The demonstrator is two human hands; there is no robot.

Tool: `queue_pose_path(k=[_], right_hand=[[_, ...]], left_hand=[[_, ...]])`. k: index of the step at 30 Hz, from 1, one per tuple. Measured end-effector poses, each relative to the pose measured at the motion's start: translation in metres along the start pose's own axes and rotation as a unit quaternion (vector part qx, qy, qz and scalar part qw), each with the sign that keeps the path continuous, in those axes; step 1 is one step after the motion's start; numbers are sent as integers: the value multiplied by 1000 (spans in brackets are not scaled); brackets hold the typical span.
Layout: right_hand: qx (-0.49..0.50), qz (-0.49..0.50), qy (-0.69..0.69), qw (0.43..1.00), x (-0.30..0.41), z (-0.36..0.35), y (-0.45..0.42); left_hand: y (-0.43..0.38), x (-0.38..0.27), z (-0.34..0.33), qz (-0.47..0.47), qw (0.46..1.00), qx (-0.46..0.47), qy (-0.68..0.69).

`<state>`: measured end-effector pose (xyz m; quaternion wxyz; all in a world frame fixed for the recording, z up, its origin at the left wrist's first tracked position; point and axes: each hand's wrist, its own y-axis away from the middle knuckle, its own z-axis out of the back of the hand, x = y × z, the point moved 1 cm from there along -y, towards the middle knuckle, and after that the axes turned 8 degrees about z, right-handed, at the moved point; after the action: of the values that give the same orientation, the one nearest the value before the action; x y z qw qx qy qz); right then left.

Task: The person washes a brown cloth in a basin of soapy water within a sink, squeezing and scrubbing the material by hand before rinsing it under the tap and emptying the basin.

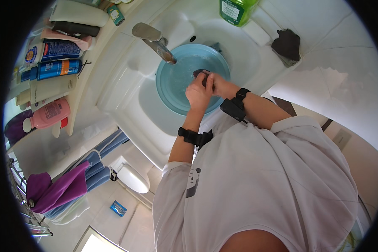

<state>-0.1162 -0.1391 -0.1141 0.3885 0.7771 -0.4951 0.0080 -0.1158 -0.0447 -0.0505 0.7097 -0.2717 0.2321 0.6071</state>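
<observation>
A light-blue plastic basin (163, 91) with water in it sits in the white sink (145, 126). Over the water, my left hand (199, 93) and my right hand (221, 85) come together around a small dark brown cloth (204, 78). Fingers of both hands press on the wet fabric, and part of it is hidden by them. The metal faucet (159, 47) reaches over the basin's far left rim. Another dark cloth (286, 45) lies crumpled on the sink's right edge.
Behind the basin stands a green bottle (234, 12) beside a white block (256, 32). Several toiletry bottles, including a blue bottle (58, 69) and a pink bottle (50, 114), line the left shelf (82, 91). Lower left hang a purple towel (61, 189) and blue towels (97, 173).
</observation>
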Motion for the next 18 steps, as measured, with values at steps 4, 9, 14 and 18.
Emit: queue_pose_path(k=[4,9,14,18], right_hand=[[-37,-6,29,999,-18,-9,-9],[-104,13,199,974,-20,22,-31],[-194,1,247,949,-3,-3,6],[-190,-40,208,959,7,-14,16]], left_hand=[[-17,47,1,43,995,-26,-84],[-6,95,-10,73,960,-36,-269],[10,90,-41,11,930,222,-293],[2,104,-36,192,950,156,-189]])
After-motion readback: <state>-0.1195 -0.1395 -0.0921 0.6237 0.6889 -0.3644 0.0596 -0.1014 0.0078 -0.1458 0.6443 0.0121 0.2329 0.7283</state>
